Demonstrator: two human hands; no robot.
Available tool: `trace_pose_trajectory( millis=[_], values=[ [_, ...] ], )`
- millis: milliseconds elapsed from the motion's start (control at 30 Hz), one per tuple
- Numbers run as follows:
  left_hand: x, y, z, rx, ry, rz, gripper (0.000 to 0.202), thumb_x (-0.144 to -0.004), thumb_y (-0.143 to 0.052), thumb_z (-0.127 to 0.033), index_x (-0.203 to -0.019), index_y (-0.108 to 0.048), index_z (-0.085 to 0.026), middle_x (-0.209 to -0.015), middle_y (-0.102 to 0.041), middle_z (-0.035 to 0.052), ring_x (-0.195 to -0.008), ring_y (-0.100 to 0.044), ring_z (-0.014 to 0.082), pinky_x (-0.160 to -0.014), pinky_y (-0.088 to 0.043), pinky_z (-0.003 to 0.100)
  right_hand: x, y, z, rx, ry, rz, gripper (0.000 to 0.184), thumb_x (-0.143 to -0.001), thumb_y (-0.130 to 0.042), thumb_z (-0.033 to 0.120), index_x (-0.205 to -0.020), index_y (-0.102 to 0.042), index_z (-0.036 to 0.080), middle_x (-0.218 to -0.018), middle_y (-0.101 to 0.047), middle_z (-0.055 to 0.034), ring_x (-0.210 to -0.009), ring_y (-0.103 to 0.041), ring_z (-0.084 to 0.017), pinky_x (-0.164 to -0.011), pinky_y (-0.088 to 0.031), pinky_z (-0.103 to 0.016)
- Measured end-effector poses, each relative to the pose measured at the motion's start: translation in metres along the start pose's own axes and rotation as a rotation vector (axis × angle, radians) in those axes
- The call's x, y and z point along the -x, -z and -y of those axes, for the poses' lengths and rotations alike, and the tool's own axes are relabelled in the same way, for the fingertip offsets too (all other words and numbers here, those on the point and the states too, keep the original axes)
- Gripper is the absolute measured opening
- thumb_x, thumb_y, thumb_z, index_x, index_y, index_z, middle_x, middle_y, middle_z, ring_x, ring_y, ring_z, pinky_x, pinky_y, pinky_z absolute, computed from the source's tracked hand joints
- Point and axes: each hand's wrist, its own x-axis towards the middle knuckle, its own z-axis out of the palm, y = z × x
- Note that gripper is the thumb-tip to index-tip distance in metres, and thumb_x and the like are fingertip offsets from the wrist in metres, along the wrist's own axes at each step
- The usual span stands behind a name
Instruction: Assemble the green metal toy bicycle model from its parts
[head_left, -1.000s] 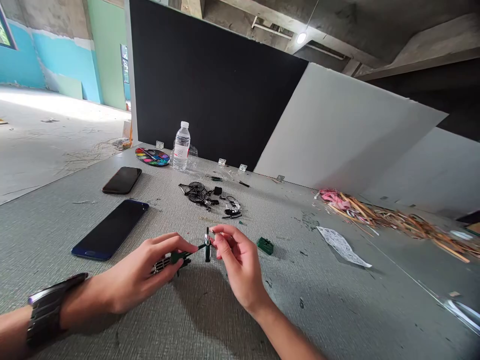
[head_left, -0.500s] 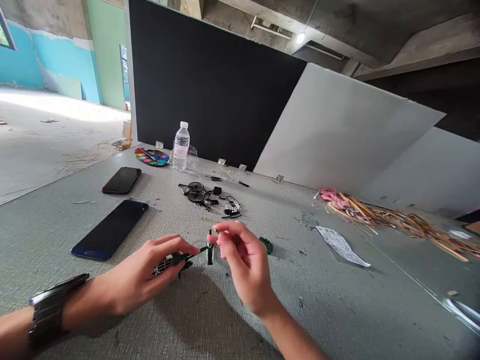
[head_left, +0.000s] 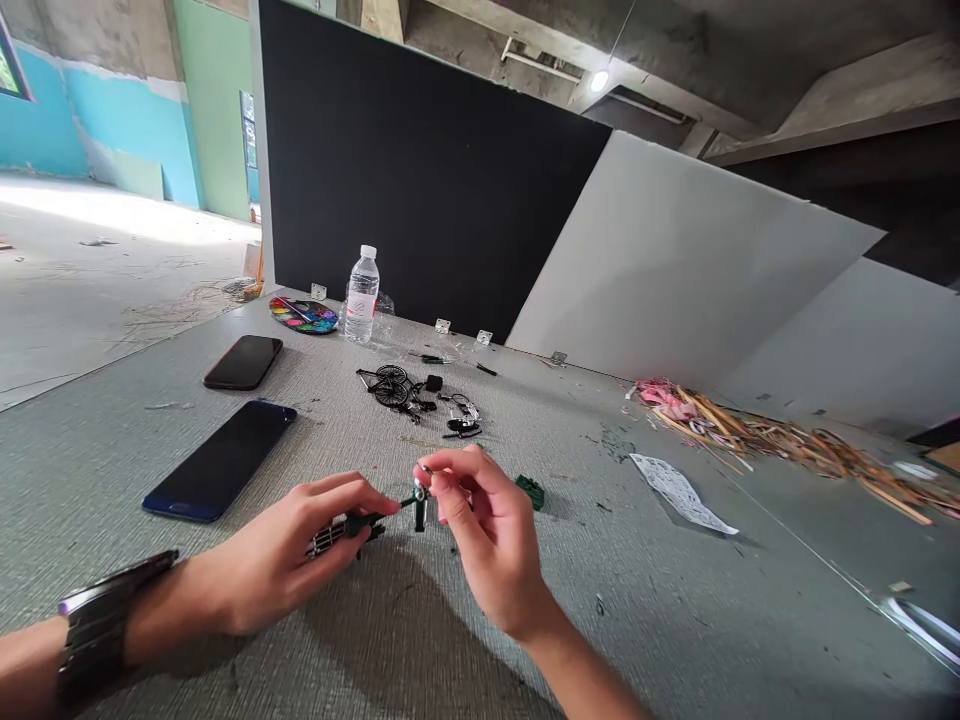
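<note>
My left hand (head_left: 315, 545) is closed around a small dark green and silver model part (head_left: 326, 538), partly hidden by the fingers. A thin green piece of it points right, toward a short upright green and silver piece (head_left: 420, 510) between my hands. My right hand (head_left: 487, 540) is closed in a pinch at the top of that piece, thumb and forefinger on a tiny metallic bit (head_left: 427, 469) too small to name. Behind the right hand lies a green plastic part (head_left: 531, 491). Farther back are black model bicycle parts (head_left: 392, 386) with spoked wheels.
Two phones (head_left: 221, 460) lie at the left. At the back stand a water bottle (head_left: 362, 295) and a paint palette (head_left: 304, 314), before a black panel (head_left: 420, 170). A printed sheet (head_left: 682, 492) and a heap of wooden strips (head_left: 780, 440) lie at the right.
My right fingertips have shifted slightly left and down at the top of the upright piece. The left hand has barely moved.
</note>
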Motion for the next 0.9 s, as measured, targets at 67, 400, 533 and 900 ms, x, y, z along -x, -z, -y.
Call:
trace_pose_trajectory(
  millis=[67, 400, 533, 900],
  values=[
    [0.0, 0.0, 0.0, -0.003, -0.006, -0.007, 0.031, -0.096, -0.05, -0.017, -0.12, -0.068, -0.025, -0.114, -0.075, 0.0062, -0.102, -0.072, 0.0248, -0.087, -0.06, 0.035, 0.0, 0.0, 0.001, 0.008, 0.005, -0.004, 0.017, -0.104, -0.057, 0.033, -0.111, -0.073, 0.033, -0.092, -0.064, -0.0013, -0.08, -0.061, -0.016, -0.064, -0.047, -0.029],
    [0.002, -0.002, 0.005, -0.001, 0.006, -0.021, 0.028, -0.1, -0.052, -0.019, -0.122, -0.068, -0.027, -0.116, -0.074, 0.0052, -0.106, -0.071, 0.025, -0.092, -0.059, 0.036, 0.005, 0.003, -0.005, 0.2, 0.038, -0.069, 0.017, -0.105, -0.056, 0.029, -0.111, -0.072, 0.031, -0.092, -0.064, -0.0011, -0.078, -0.062, -0.016, -0.068, -0.05, -0.03],
    [0.002, -0.002, 0.007, 0.0, 0.022, -0.015, 0.027, -0.101, -0.052, -0.02, -0.121, -0.068, -0.027, -0.116, -0.074, 0.0058, -0.106, -0.071, 0.0256, -0.09, -0.059, 0.037, 0.012, 0.01, -0.01, 0.352, 0.042, -0.058, 0.019, -0.105, -0.054, 0.026, -0.111, -0.071, 0.028, -0.088, -0.062, -0.0016, -0.074, -0.062, -0.017, -0.068, -0.051, -0.032],
    [0.003, -0.001, 0.006, 0.024, 0.022, -0.021, 0.027, -0.101, -0.051, -0.02, -0.121, -0.068, -0.026, -0.118, -0.074, 0.0059, -0.107, -0.071, 0.0254, -0.092, -0.058, 0.038, 0.02, 0.011, -0.006, 0.649, 0.208, 0.024, 0.023, -0.104, -0.05, 0.018, -0.114, -0.07, 0.023, -0.089, -0.068, -0.0051, -0.066, -0.063, -0.016, -0.06, -0.05, -0.03]
  ],
)
